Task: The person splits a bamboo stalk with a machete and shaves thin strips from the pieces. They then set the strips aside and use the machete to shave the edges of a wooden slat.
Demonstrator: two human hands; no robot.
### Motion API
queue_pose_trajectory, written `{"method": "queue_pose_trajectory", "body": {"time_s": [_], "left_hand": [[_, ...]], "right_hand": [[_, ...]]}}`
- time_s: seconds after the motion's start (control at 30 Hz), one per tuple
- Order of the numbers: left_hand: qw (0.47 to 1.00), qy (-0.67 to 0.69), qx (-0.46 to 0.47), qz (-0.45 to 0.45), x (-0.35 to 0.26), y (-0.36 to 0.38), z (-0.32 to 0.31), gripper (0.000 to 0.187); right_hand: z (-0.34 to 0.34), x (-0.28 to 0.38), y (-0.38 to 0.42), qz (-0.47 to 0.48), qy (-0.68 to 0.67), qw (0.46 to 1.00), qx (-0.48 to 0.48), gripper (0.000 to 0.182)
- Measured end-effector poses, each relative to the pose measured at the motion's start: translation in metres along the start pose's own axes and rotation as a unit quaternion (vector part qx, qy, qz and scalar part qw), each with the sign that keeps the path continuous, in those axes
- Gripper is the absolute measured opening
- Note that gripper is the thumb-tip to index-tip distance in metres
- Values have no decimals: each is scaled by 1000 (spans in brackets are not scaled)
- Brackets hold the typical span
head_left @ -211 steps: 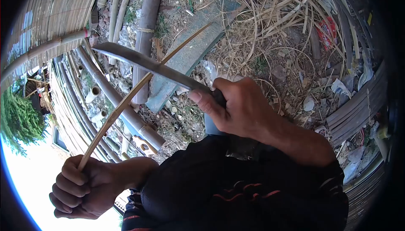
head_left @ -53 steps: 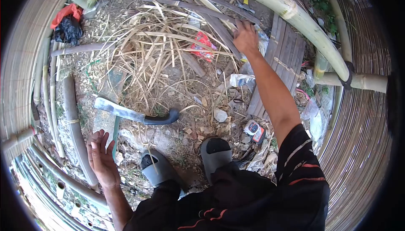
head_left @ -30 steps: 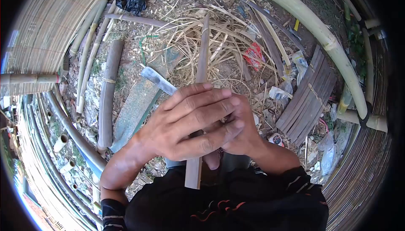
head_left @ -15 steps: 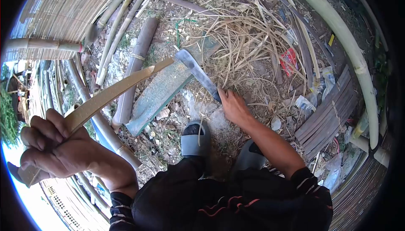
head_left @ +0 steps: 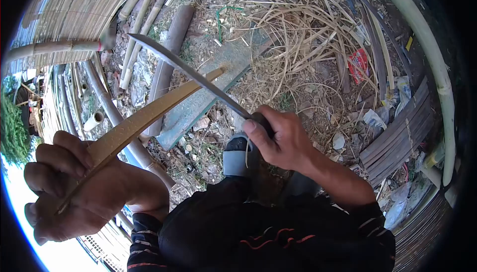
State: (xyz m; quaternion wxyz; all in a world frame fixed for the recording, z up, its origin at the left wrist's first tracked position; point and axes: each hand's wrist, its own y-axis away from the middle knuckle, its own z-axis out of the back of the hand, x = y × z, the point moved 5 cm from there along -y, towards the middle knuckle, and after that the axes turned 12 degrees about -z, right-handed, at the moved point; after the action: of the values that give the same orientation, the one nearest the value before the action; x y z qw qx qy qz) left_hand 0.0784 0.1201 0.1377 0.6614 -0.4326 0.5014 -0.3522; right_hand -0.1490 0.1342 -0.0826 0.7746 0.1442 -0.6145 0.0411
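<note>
— What are the fingers doing?

— The fingers (head_left: 59,155) of the left hand (head_left: 82,187) are curled tight around the lower end of a bamboo strip (head_left: 144,118). Those of the right hand (head_left: 278,137) are closed on the dark handle of a machete (head_left: 191,73), thumb along the top.

— Which way does the strip point?

— Its long axis climbs from the fist at lower left to a narrow tip at upper right, bowed gently. It is pale tan, flat and smooth, wider near the hand.

— And the blade?

— It slants from the right fist up to the left, its grey edge crossing the strip close to the tip; whether they touch I cannot tell.

— What lies beyond?

— A grey sandal (head_left: 237,155) below the right hand, a green board (head_left: 198,100) on the ground, dry bamboo shavings (head_left: 303,38) and bamboo poles (head_left: 427,48) around.
</note>
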Motion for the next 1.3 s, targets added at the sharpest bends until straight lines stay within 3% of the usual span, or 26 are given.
{"method": "queue_pose_trajectory", "body": {"time_s": [0.1,0.13,0.17,0.23,0.27,0.3,0.37,0.4,0.43,0.5,0.53,0.63,0.7,0.77,0.8,0.83,0.9,0.93,0.97,1.03,1.07,1.1,1.17,1.2,1.23,1.3], "left_hand": [[968,-215,-106,-78,-16,13,-27,28],[949,-202,-226,-91,-17,12,-34,36],[937,-247,-225,-98,-18,17,-32,42],[912,-292,-264,-111,-21,23,-35,48],[912,-299,-258,-112,-22,24,-31,48],[905,-322,-254,-113,-24,27,-26,50],[902,-354,-229,-92,-25,29,-21,54],[901,-351,-232,-108,-23,29,-21,53],[894,-353,-243,-126,-23,30,-21,52],[897,-352,-240,-122,-25,34,-21,52],[896,-348,-243,-133,-26,33,-21,51],[898,-345,-234,-138,-24,33,-21,49],[900,-352,-223,-129,-22,35,-16,48],[906,-333,-213,-153,-23,32,-22,47],[904,-336,-223,-141,-23,33,-23,47],[904,-333,-224,-145,-24,32,-23,47],[908,-325,-229,-132,-22,31,-15,46],[910,-332,-215,-126,-23,31,-13,46],[907,-339,-218,-125,-21,34,-12,46],[902,-327,-246,-139,-20,31,-16,47],[907,-327,-226,-137,-20,30,-16,47],[907,-324,-229,-142,-21,31,-15,47],[910,-333,-214,-124,-19,30,-11,48],[918,-318,-210,-109,-20,30,0,48],[915,-324,-214,-108,-19,33,-1,48],[912,-326,-217,-121,-17,30,-10,48]], "right_hand": [[-31,41,-1,105,-16,993,56,46],[-39,41,-4,140,-6,989,36,50],[-49,35,-9,176,5,984,17,53],[-78,-33,-34,32,52,998,17,60],[-82,-68,-56,-113,-1,992,54,68],[-72,-56,-57,-131,46,985,103,70],[-64,-16,-34,-73,37,988,131,62],[-58,13,-19,80,9,993,81,58],[-57,23,-13,170,-31,982,74,56],[-75,-29,-26,145,0,989,13,58],[-88,-82,-41,-96,30,993,54,60],[-64,-36,-29,-102,39,991,78,62],[-61,-4,-10,124,19,990,61,70],[-78,-54,-30,67,31,997,33,71],[-77,-77,-54,-148,-3,986,80,70],[-68,-68,-55,-98,107,989,34,71],[-62,-42,-33,-85,66,992,60,70],[-64,-28,-19,20,46,996,73,70],[-63,-24,-15,144,11,990,-5,70],[-86,-94,-37,-18,40,999,1,72],[-85,-121,-53,-148,57,985,70,71],[-69,-102,-54,-109,140,983,43,70],[-62,-71,-33,-87,126,987,40,69],[-61,-61,-20,1,41,998,46,70],[-63,-82,-28,3,46,998,53,70],[-68,-131,-47,-147,69,985,52,69]]}}
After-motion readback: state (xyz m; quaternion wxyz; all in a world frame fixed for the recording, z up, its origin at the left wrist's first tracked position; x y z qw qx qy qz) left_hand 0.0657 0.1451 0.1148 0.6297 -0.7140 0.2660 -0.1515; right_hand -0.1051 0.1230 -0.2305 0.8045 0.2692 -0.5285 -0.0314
